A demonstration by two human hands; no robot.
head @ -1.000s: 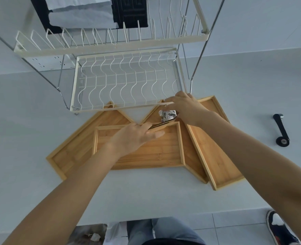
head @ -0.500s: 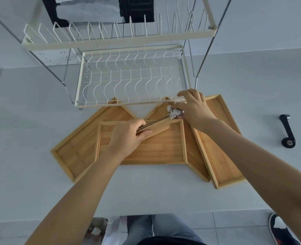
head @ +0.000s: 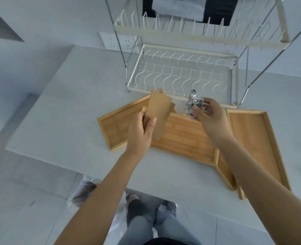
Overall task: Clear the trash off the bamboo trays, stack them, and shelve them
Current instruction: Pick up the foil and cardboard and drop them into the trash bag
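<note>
Centre-left of the frame, the left hand (head: 139,133) pinches a flat brown cardboard piece (head: 158,115); centre-right, the right hand (head: 210,119) fingers clutch a crumpled grey-white paper wad (head: 194,104). Both are lifted above the overlapping rectangular bamboo trays (head: 181,137) on the pale worktop (head: 72,106). Judged progress: trash nearly cleared, though not discarded; stacking and shelving on the white wire rack (head: 181,75), upper right, remain.

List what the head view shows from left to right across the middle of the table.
Leftmost bamboo tray → left hand holding a brown paper piece → crumpled wrapper → right hand → rightmost bamboo tray.
</note>
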